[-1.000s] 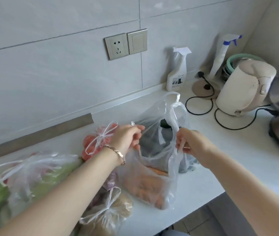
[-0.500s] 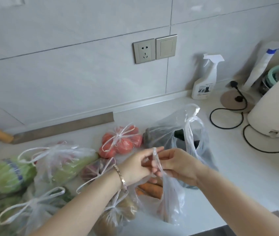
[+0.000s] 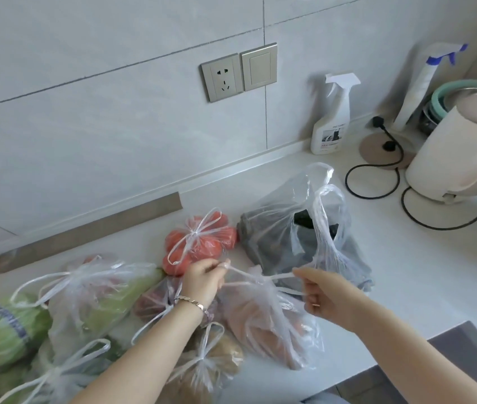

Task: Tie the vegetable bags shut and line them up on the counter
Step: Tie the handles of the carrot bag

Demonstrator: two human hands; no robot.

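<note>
While both hands draw its two handle strands apart, the carrot bag lies on the white counter near the front edge, between the wrists; the left hand has its fingers curled round one strand, and the right hand pinches the other; the strands cross just above the bag's gathered mouth; just behind the left hand sits a tomato bag tied with a bow; beside it a dark bag stands with its handles loose and upright; a tied bag of greens lies further left; a kettle stands well apart.
</note>
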